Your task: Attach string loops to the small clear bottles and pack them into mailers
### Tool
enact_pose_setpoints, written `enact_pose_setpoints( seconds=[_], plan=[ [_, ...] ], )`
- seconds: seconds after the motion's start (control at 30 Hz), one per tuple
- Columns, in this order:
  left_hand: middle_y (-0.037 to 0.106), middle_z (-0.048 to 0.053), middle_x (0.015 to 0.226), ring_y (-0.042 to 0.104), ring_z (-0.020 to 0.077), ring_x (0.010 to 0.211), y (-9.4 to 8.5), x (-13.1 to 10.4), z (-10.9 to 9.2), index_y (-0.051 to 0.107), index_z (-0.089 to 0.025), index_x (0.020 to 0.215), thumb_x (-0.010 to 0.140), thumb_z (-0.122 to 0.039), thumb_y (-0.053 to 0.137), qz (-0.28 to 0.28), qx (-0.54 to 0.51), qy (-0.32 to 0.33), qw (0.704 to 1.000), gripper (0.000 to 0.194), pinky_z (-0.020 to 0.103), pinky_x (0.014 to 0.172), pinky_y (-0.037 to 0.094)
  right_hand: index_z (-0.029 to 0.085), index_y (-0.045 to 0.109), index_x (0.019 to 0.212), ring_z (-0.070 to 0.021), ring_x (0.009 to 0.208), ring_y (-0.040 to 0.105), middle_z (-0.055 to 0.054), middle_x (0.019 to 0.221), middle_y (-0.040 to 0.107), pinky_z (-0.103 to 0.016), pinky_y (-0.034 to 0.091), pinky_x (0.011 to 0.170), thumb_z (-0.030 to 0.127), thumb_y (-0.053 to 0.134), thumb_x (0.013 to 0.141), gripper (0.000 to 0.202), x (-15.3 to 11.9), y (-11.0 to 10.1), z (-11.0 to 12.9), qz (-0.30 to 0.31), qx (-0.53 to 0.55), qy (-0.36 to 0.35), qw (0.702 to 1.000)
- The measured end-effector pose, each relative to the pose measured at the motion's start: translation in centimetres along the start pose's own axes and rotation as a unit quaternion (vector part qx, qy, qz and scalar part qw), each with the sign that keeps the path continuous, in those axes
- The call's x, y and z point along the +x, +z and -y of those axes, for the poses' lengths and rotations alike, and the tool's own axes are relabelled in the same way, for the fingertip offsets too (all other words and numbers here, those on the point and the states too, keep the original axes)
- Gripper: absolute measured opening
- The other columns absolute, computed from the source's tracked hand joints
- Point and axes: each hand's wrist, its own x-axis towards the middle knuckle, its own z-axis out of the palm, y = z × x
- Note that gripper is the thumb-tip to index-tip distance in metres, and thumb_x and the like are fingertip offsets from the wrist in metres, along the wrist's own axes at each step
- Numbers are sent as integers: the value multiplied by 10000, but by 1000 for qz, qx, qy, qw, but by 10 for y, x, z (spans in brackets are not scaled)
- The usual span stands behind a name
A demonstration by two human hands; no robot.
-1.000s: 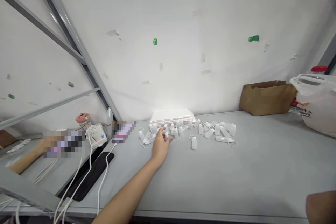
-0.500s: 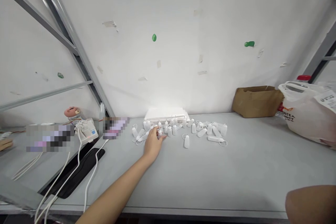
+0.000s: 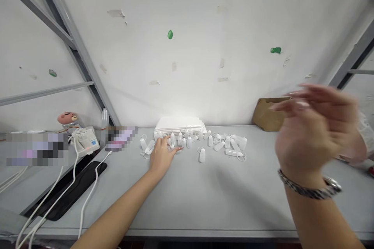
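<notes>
My left hand (image 3: 161,155) reaches in among the small white squeeze bottles at the back of the table. Its fingers and thumb are apart around the bottles, and I make out no firm grip on any of them. Several of these bottles stand upright beside the fingertips. To the right of the hand, one bottle (image 3: 202,155) with a looped cap strap is set apart from the others. My right hand (image 3: 306,132) is raised at the right, blurred by motion, its fingers loosely stretched out and nothing visible in them. A patterned bracelet (image 3: 309,190) circles that wrist.
Behind the bottles, a white box (image 3: 181,122) is against the wall. A cardboard box (image 3: 264,114) and a plastic bag (image 3: 366,136), both partly hidden, are at the right. White cables (image 3: 91,190), a power strip (image 3: 87,140) and a black pouch (image 3: 78,186) lie left.
My right hand has risen into view at the right, where only part of the arm showed before. My left hand stays by the bottles. The whole view has shifted slightly.
</notes>
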Motion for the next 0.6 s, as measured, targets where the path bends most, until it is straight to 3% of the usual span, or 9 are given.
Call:
enact_pose_setpoints(
  seconds=[0.1, 0.23, 0.4, 0.6],
  plan=[
    [530, 65, 937, 553, 235, 895, -2, 0, 0, 514, -222, 1098, 685, -509, 588, -20, 38, 23, 999, 508, 298, 669, 428, 199, 579, 923, -125, 682, 570, -37, 947, 606, -322, 481, 666, 194, 512, 798, 142, -14, 12, -26, 68, -44, 92, 992],
    [520, 40, 916, 574, 203, 825, 1, 2, 4, 559, -225, 1011, 709, -459, 582, 28, 12, 9, 999, 383, 278, 644, 426, 186, 596, 863, -135, 678, 590, -48, 928, 623, -312, 490, 632, 234, 488, 779, 145, -33, 15, -69, 176, -106, 232, 951],
    [522, 47, 965, 577, 199, 804, 5, 2, 6, 538, -229, 1038, 731, -423, 562, 44, -5, 6, 999, 364, 283, 631, 422, 189, 599, 859, -142, 694, 602, -66, 1016, 567, -313, 483, 619, 224, 459, 769, 170, -49, 18, -95, 260, -168, 268, 912],
    [550, 56, 955, 569, 213, 822, 5, 3, 6, 497, -223, 1119, 749, -413, 540, 42, -6, 8, 999, 417, 299, 657, 427, 188, 587, 875, -128, 689, 599, -65, 1041, 549, -307, 485, 630, 213, 435, 781, 180, -52, 16, -109, 250, -169, 269, 915]
  ],
)
